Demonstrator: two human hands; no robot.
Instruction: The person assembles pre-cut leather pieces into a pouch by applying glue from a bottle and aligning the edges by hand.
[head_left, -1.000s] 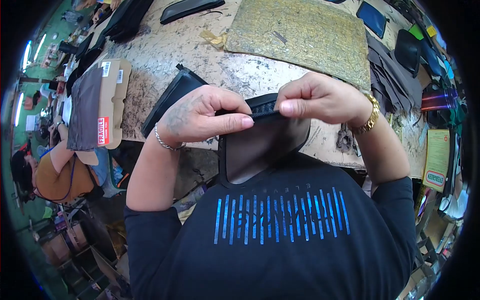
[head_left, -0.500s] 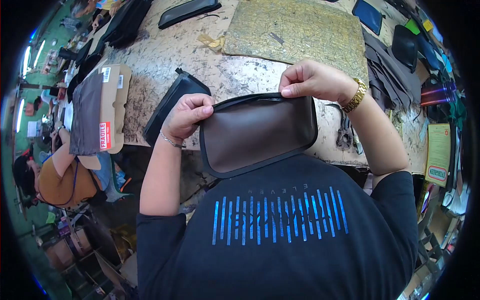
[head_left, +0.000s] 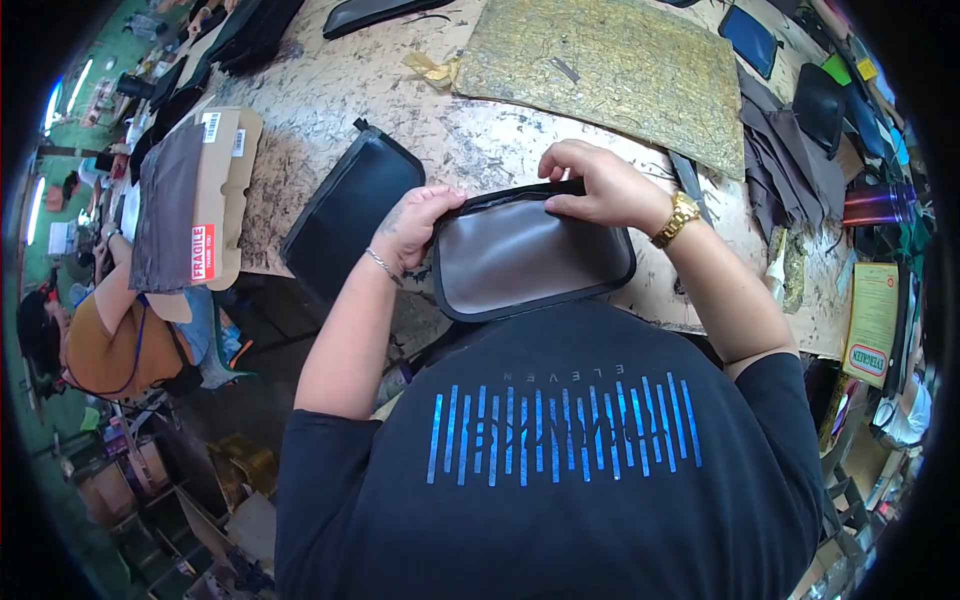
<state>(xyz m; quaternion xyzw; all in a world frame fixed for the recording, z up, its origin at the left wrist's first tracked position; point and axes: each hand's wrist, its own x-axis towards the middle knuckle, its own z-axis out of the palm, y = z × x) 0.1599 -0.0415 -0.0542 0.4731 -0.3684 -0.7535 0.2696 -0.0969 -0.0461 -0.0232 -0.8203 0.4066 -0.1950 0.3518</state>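
Head view, looking steeply down over the wearer's dark shirt (head_left: 560,450), which fills the lower half of the frame and hides the near edge of the table (head_left: 400,110). The corners of the frame are lost to the black lens surround, and things near the right margin are too distorted to name.

Centre: a brown pouch (head_left: 530,262) with a dark bound edge is held flat side up, just above the table edge and close against the chest. The left hand (head_left: 420,222) closes its grip on the pouch's upper left corner; its fingertips are tucked behind the corner and cannot be seen. The right hand (head_left: 595,185) pinches the top edge near the middle, fingers curled over the rim, so that stretch of the edge and any zip along it are covered. Both grips are narrow and full of pouch. A bracelet (head_left: 382,266) sits on the left wrist, a gold watch (head_left: 678,218) on the right.

Surroundings: a black pouch (head_left: 350,215) lies just beside the left hand, partly overhanging the table. A cardboard piece (head_left: 225,170) bearing a red label lies farther left, and a worn yellow mat (head_left: 610,70) beyond the hands. A seated co-worker (head_left: 100,340) is partly cut off at the left margin.
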